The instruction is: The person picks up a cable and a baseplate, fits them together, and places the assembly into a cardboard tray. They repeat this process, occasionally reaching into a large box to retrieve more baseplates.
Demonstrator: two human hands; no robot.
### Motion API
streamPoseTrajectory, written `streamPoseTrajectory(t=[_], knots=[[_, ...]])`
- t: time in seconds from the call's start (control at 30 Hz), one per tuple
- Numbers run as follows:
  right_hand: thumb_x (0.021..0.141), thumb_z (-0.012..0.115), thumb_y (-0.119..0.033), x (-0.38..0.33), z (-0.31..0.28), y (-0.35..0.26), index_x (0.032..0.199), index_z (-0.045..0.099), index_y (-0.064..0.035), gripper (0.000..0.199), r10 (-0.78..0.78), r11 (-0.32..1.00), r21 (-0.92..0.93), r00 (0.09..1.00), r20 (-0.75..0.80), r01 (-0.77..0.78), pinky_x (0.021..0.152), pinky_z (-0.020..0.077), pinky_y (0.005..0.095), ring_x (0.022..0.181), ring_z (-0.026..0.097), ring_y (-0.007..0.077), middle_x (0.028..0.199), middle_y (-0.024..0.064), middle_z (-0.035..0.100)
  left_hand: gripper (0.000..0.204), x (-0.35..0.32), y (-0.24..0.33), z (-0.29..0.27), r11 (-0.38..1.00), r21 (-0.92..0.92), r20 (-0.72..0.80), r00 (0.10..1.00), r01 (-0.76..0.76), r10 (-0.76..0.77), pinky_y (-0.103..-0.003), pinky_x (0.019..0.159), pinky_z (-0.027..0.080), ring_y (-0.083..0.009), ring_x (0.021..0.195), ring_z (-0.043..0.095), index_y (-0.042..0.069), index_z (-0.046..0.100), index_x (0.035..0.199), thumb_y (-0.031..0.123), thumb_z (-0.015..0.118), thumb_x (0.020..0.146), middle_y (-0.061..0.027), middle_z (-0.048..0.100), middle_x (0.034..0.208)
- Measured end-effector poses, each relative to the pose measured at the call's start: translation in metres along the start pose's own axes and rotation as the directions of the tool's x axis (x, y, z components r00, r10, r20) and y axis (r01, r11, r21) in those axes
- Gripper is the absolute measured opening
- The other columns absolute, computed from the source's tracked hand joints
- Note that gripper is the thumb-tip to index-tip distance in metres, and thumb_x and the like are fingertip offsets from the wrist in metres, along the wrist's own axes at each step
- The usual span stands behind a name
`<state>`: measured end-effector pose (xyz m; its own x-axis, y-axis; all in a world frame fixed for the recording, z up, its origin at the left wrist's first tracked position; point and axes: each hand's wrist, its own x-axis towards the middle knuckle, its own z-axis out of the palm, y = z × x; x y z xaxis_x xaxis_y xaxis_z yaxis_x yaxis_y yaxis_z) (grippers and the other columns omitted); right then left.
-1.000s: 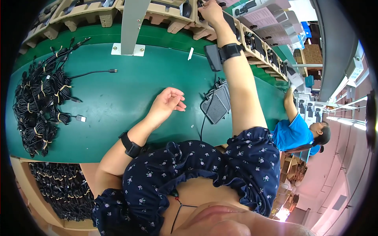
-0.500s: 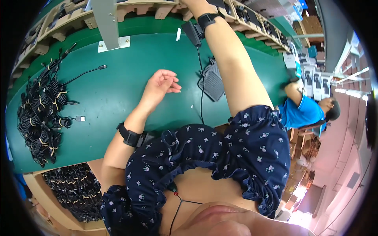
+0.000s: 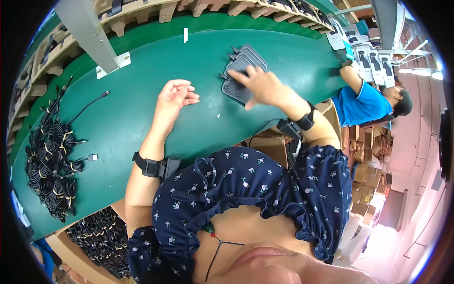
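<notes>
Stack of flat dark-grey pads (image 3: 242, 71), each with a short plug stub on its edge, lies on the green worktop (image 3: 142, 128) at about 12 o'clock from the torso. Right hand (image 3: 262, 85) lies flat on the top pad, fingers spread, nothing pinched. Left hand (image 3: 174, 97) rests at 9 o'clock of the stack, well apart from it, palm up, fingers loosely curled and holding nothing. Bundled black cables (image 3: 49, 165) lie far out at 9 o'clock; none is joined to a pad. Judgement: pads gathered, cable work not begun. A co-worker in blue (image 3: 362, 102) sits at 2 o'clock.
</notes>
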<state>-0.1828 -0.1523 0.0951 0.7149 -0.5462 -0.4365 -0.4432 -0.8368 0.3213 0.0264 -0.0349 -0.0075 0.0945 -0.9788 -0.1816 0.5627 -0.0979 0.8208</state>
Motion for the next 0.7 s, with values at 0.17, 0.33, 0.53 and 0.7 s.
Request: streamPoseTrajectory(t=[0.17,0.33,0.53,0.7], knots=[[0.059,0.074,-0.036,-0.003,0.022,-0.013,0.137,0.022,-0.0176,0.096,-0.072,0.982,0.171,0.994,-0.085,0.086,0.065,0.0510,0.0324,0.087,0.053,0.0260,0.096,0.0111,0.049,0.016,-0.002,0.001,-0.002,1.000,0.003,-0.018,1.000,-0.024,0.024,-0.031,0.073,0.052,-0.0200,0.081,0.060,-0.001,0.049,0.102,0.009,0.045,0.090,-0.0114,0.056,0.093],[0.058,0.075,-0.033,0.019,0.010,-0.017,0.136,0.026,-0.0192,0.094,-0.156,0.928,0.294,0.957,-0.246,0.227,0.078,0.0485,0.0374,0.102,0.050,0.0280,0.111,0.0105,0.048,0.016,-0.001,-0.003,-0.002,0.999,-0.003,-0.030,0.999,-0.032,0.032,-0.030,0.072,0.052,-0.0196,0.080,0.060,-0.001,0.049,0.102,0.009,0.045,0.090,-0.0112,0.056,0.092],[0.050,0.076,-0.041,0.041,0.011,-0.029,0.134,0.031,-0.0212,0.097,-0.318,0.890,0.202,0.875,-0.365,0.408,0.099,0.0284,0.0500,0.128,0.026,0.0308,0.139,0.0141,0.026,0.015,-0.005,-0.005,0.002,0.998,-0.012,-0.033,0.997,-0.064,0.064,-0.027,0.066,0.049,-0.0142,0.073,0.058,0.001,0.051,0.100,0.010,0.044,0.091,-0.0074,0.057,0.087],[0.051,0.076,-0.037,0.055,-0.004,-0.035,0.132,0.035,-0.0200,0.093,-0.250,0.884,0.246,0.847,-0.470,0.397,0.102,0.0247,0.0498,0.127,0.025,0.0343,0.139,0.0167,0.022,0.012,-0.009,-0.003,0.002,0.986,0.051,-0.182,0.969,-0.160,0.167,-0.023,0.058,0.044,-0.0097,0.065,0.054,0.003,0.053,0.094,0.009,0.043,0.091,-0.0034,0.056,0.080]])
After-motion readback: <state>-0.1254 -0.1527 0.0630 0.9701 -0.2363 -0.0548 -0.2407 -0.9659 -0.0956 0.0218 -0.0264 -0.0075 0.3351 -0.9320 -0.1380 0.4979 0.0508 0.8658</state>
